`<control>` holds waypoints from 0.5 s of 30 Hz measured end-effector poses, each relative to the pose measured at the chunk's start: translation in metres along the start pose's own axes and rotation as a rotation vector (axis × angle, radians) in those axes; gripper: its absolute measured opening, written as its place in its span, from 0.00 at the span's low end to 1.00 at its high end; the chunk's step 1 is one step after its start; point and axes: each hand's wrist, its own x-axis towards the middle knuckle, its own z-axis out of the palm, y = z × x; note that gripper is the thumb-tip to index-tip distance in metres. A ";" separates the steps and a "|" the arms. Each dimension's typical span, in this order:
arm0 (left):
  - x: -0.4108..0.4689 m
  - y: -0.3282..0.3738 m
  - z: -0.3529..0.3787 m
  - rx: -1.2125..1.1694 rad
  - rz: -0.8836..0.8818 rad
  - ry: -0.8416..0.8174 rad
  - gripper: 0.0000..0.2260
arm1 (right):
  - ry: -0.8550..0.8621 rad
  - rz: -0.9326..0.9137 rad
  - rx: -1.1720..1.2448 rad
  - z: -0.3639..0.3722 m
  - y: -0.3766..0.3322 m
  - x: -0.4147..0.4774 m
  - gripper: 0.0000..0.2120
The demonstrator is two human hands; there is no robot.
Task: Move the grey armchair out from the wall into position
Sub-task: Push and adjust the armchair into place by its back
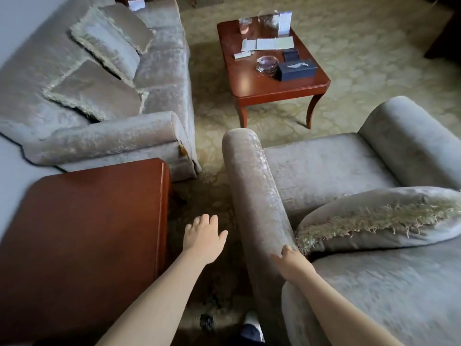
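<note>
Head view: left hand (pixel 203 236) spread, right hand (pixel 290 260) gripping armchair (pixel 324 166) beside side table (pixel 87 233).

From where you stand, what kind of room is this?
Probably a hotel sitting room: a grey upholstered sofa, a matching grey armchair, a glossy reddish wooden coffee table on patterned carpet.

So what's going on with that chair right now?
A person stands at the back corner of the grey velvet armchair. Their right hand holds the near end of its rolled arm. The left hand hangs open and touches nothing, above the patterned carpet between the armchair and the red-brown wooden side table. A fringed grey cushion lies on the seat.
</note>
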 end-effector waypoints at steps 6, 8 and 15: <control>0.050 0.022 -0.013 0.064 0.123 -0.082 0.23 | 0.025 0.075 -0.002 -0.002 0.005 -0.002 0.24; 0.067 0.038 -0.019 0.071 0.179 -0.100 0.23 | 0.065 0.093 0.007 -0.004 0.006 -0.005 0.22; 0.129 0.086 -0.039 0.100 0.477 -0.079 0.22 | 0.167 0.212 0.038 -0.003 0.008 -0.006 0.19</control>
